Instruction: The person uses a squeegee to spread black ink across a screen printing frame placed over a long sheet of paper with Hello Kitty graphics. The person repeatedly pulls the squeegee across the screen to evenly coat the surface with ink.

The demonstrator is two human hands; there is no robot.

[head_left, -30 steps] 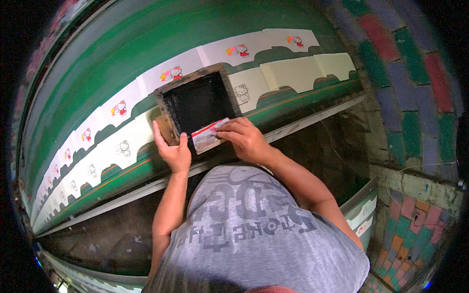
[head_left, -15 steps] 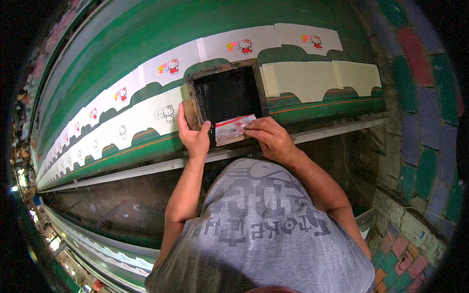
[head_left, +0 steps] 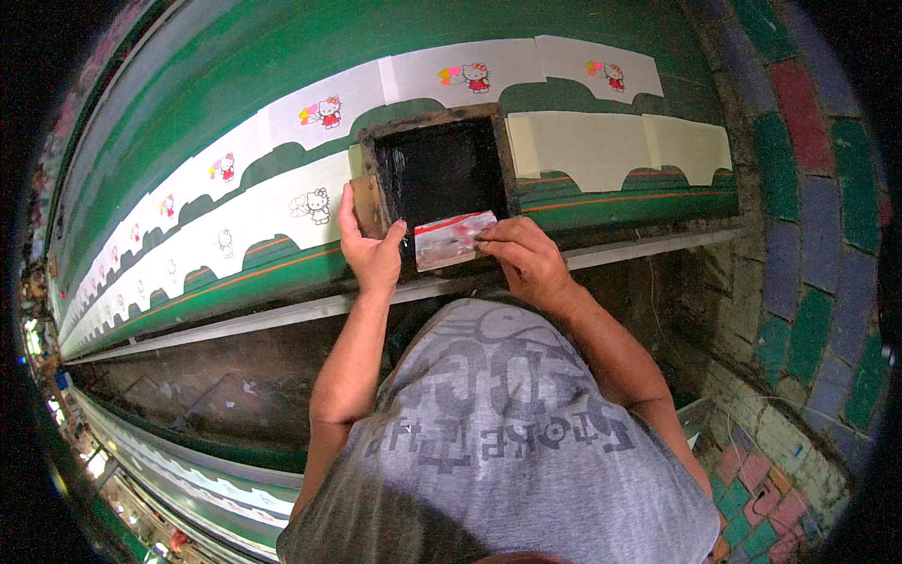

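A dark screen-printing frame (head_left: 510, 162) lies on the green table, its mesh coated with black ink. My left hand (head_left: 374, 259) grips its left edge by a tan wooden block (head_left: 370, 209), thumb on the near corner. At the frame's near side, a squeegee (head_left: 445, 246) with a pale, stained face and a red stripe leans over the ink. My right hand (head_left: 534, 265) pinches the squeegee's right end. Left of the frame, a white cut piece (head_left: 329, 183) bears a black outline cat figure. Whatever lies beneath the frame is hidden.
Pale unprinted pieces (head_left: 587, 146) lie right of the frame. Beyond it runs a row of white pieces (head_left: 413, 80) with coloured cat prints. A metal rail (head_left: 620, 252) borders the table's near edge. Coloured brick paving (head_left: 794, 226) lies to the right.
The view has shifted slightly. Both hands keep their holds, and the squeegee stays at the frame's near side, with hardly any visible movement.
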